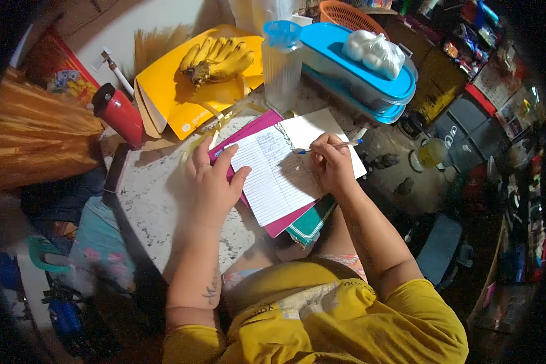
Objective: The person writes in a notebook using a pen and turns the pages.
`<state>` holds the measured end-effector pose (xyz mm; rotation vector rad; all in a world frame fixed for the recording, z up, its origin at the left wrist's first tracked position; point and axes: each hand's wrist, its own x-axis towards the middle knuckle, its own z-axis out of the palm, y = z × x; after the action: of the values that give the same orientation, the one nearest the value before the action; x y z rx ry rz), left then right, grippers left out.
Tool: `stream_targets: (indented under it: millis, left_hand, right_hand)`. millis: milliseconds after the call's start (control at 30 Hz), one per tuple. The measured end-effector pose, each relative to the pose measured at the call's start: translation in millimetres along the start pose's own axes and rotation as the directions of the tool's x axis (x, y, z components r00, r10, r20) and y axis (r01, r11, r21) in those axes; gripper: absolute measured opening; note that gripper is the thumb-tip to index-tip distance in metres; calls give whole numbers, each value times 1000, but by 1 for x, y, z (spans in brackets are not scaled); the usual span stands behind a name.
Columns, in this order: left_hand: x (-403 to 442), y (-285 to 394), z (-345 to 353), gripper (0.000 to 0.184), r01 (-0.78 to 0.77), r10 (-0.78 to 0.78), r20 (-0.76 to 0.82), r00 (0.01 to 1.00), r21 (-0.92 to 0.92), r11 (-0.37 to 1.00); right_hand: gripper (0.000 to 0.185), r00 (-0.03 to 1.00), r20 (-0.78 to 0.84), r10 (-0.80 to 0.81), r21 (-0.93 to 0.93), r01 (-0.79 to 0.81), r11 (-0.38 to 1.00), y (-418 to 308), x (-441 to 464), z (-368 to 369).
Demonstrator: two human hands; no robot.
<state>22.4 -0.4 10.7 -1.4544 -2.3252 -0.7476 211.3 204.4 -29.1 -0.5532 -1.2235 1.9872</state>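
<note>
A lined notebook (258, 188) lies open and slanted on the table, with handwriting near the top of its page. My right hand (333, 162) grips a blue-capped ballpoint pen (347, 144), its tip at the paper close to the notebook's spiral binding. Fingers apart, my left hand (214, 182) rests at the page's left edge. Beneath the notebook is a magenta notebook (283, 222), and a green book (312, 223) pokes out under that at the near side.
Behind the notebook stand a clear pitcher with a blue lid (283, 67) and blue-lidded containers (327, 45) topped by a bag of white round items (376, 53). Bananas (218, 59) lie on a yellow paper bag (164, 82). A red tumbler (121, 115) is at the left.
</note>
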Motion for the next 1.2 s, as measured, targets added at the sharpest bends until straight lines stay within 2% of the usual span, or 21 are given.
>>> stream_targets:
  millis: [33, 100, 167, 200, 267, 333, 367, 433, 467, 533, 600, 633, 700, 733, 767, 833, 867, 1033, 1100, 1167, 1200]
  left_hand:
    - [2, 2, -5, 50, -48, 50, -79, 996, 28, 998]
    - [-3, 7, -7, 48, -95, 92, -130, 987, -13, 995]
    - [-11, 9, -6, 46, -134, 173, 147, 974, -244, 961]
    - [-15, 21, -13, 46, -137, 173, 146, 974, -233, 963]
    - [-29, 59, -27, 47, -200, 269, 332, 904, -227, 953]
    - [-51, 85, -23, 51, -217, 274, 332, 903, -198, 956]
    - [-60, 96, -22, 54, -238, 284, 331, 900, -172, 956]
    - [-72, 108, -20, 62, -216, 264, 358, 896, -167, 962]
    - [-77, 109, -16, 66, -215, 250, 380, 890, -133, 967]
    - [-79, 107, -10, 71, -221, 239, 408, 881, -93, 971]
    - [-83, 104, -5, 62, -219, 248, 268, 931, -134, 966]
    - [-86, 103, -1, 62, -219, 247, 272, 930, -130, 967]
    - [-90, 99, 8, 60, -294, 298, 162, 941, -46, 955]
    - [-91, 97, 11, 60, -302, 305, 166, 938, -44, 952]
    - [-92, 95, 14, 59, -311, 313, 138, 940, -37, 950]
    - [-92, 95, 16, 58, -321, 323, 110, 940, -38, 946]
    - [-92, 95, 17, 58, -324, 325, 105, 940, -22, 946]
    - [-93, 94, 19, 59, -331, 331, 68, 941, 0, 943]
    - [-93, 94, 20, 59, -333, 332, 74, 940, 8, 943]
    - [-93, 94, 20, 59, -333, 332, 73, 940, 0, 943]
    - [-93, 94, 20, 59, -333, 332, 71, 940, -6, 943]
  right_hand:
    - [15, 1000, 8, -11, 12, 11, 1000, -5, 1, 5]
    - [12, 994, 13, 108, 129, -108, 986, -14, 3, 16]
    - [9, 991, 36, 126, 163, -130, 978, -19, 6, 18]
    - [9, 989, 3, 147, 199, -145, 969, -21, 7, 19]
    - [9, 984, -24, 175, 234, -164, 958, -19, 10, 16]
    - [11, 997, -24, 67, 328, -55, 943, -7, 16, 8]
    - [11, 997, -19, 72, 334, -61, 940, -4, 17, 3]
    - [16, 982, 46, 185, 588, -176, 789, -3, 22, -11]
    - [19, 965, 188, 182, 686, -261, 679, 3, 29, -25]
    - [20, 975, 138, 176, 729, -220, 649, 7, 37, -31]
    - [13, 976, 20, 218, 758, -157, 633, 1, 31, -25]
    - [13, 975, 21, 220, 762, -158, 628, 2, 30, -27]
    - [15, 988, 112, 101, 677, -151, 720, 0, 28, -24]
    - [11, 990, 134, 39, 616, -114, 779, -1, 24, -20]
    - [11, 991, 127, 32, 621, -105, 777, -1, 20, -15]
    - [11, 995, 89, -38, 172, 22, 985, -4, 15, -7]
    - [13, 995, 98, -8, 87, -1, 996, -6, 12, -4]
    - [13, 978, 210, -17, -74, 33, 997, 0, 3, 2]
    - [14, 983, 184, -25, -325, 85, 942, 1, -1, 6]
    - [17, 981, 193, -30, -375, 102, 921, 11, 2, 3]
    - [17, 973, 217, -80, -433, 169, 886, 14, 2, 3]
